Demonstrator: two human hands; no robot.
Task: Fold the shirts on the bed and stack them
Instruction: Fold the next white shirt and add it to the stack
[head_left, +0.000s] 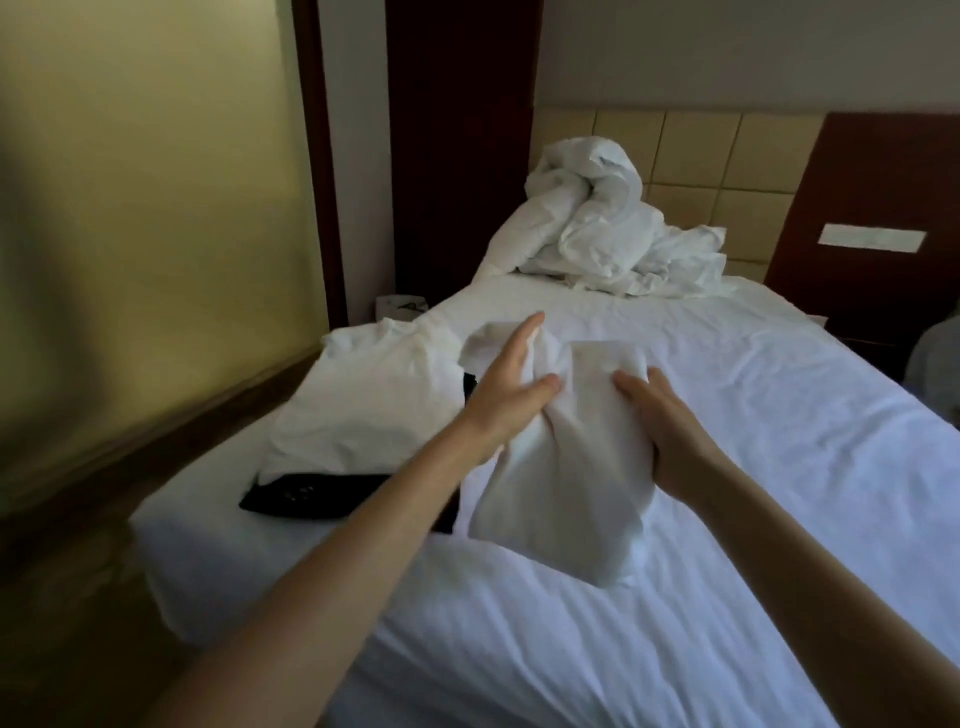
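The white shirt (561, 467) is plain, soft and creased, bunched into a loose hanging fold. It is held up just above the middle of the bed (753, 415), its lower end drooping to the sheet. The left hand (511, 395) has its fingers stretched straight along the shirt's upper edge, with the thumb pressed onto the cloth. The right hand (670, 431) grips the other side with curled fingers.

Just left of the shirt, near the bed's left edge, lies another white garment (363, 400), spread flat over a black garment (311, 493). To the right of the shirt and in front of it, the wrinkled white sheet lies bare as far as the bed's edges.

Beyond the shirt, a rumpled white duvet (597, 223) is heaped against a beige tiled headboard (701, 156). Far left of the shirt stands a yellowish wall (156, 182), blurred, with a dark wooden panel (457, 156) beside it.
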